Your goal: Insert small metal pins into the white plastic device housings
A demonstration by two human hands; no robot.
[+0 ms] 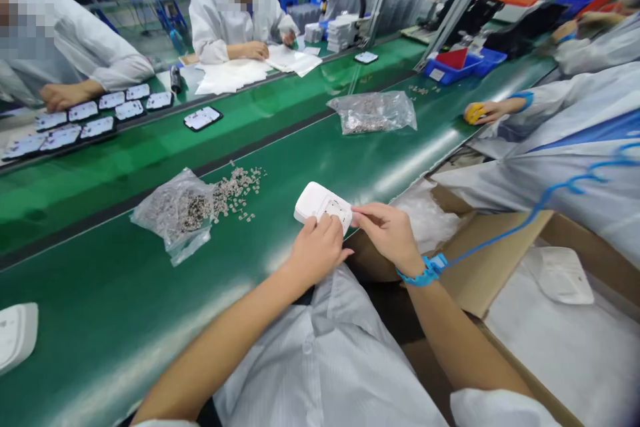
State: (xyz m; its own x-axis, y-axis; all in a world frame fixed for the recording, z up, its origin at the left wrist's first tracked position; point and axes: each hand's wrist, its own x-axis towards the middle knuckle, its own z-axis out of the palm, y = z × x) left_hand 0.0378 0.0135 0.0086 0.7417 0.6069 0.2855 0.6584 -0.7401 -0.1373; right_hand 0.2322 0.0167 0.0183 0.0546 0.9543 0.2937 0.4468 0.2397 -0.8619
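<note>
A small white plastic housing [315, 201] is held at the near edge of the green conveyor belt [125, 320]. My left hand [316, 250] grips its near side from below. My right hand [387, 232], with a blue wrist strap [425, 272], pinches at its right end with thumb and fingertips. Whether a small part sits between those fingertips is too small to tell. A clear bag [175, 213] with small grey metal parts spilling out [235, 190] lies on the belt to the left of my hands.
A second bag of parts [373, 112] lies farther up the belt. A cardboard box [500, 260] with white housings [565, 275] stands at my right. Another white housing [15, 337] sits at the belt's left edge. Co-workers in white coats sit across and beside me, with trays of boards [90, 121].
</note>
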